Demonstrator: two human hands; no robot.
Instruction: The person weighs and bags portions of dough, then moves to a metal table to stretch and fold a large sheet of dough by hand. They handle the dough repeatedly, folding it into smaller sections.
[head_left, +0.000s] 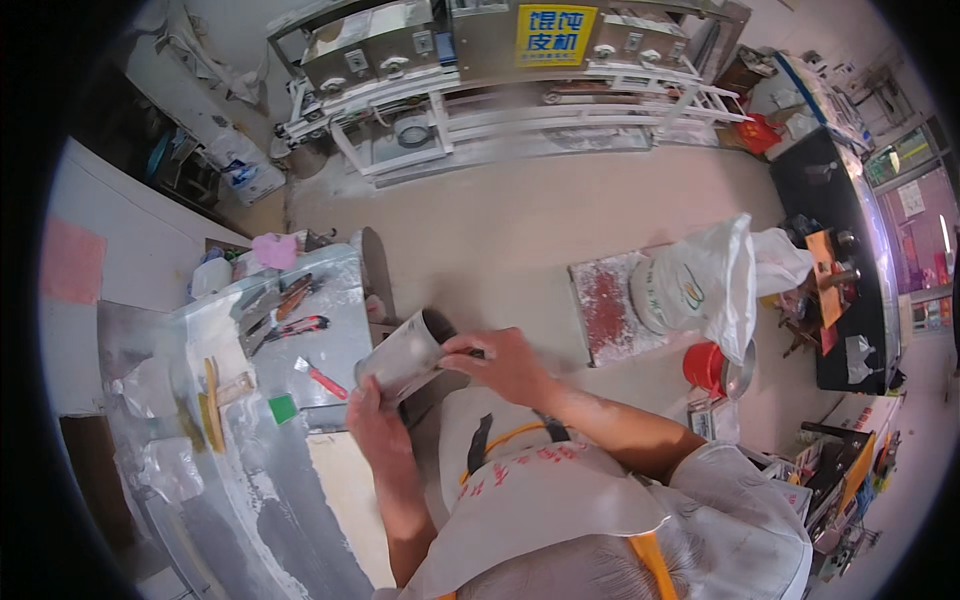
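A grey metal cylinder [400, 358], dusted pale and tilted, is held between my hands beside the edge of the worktable. Its dark open end faces up and to the right. My left hand [376, 412] is closed on the lower left end, thumb along the side. My right hand [508, 364] pinches at the rim of the open end; the fingertips' exact hold is partly hidden. Left of the cylinder, a red-handled scraper [327, 382] and a small green square [283, 408] lie on the floury metal worktable [335, 290]. Beyond them is a red-and-black hand tool [302, 327].
A white sack [700, 285] stands on a flour-dusted red board [605, 310] on the floor. Near it is a red tub [704, 367]. A long metal machine [380, 50] lines the back; a black counter [815, 190] stands right. Yellowish brushes [213, 410] lie on the table.
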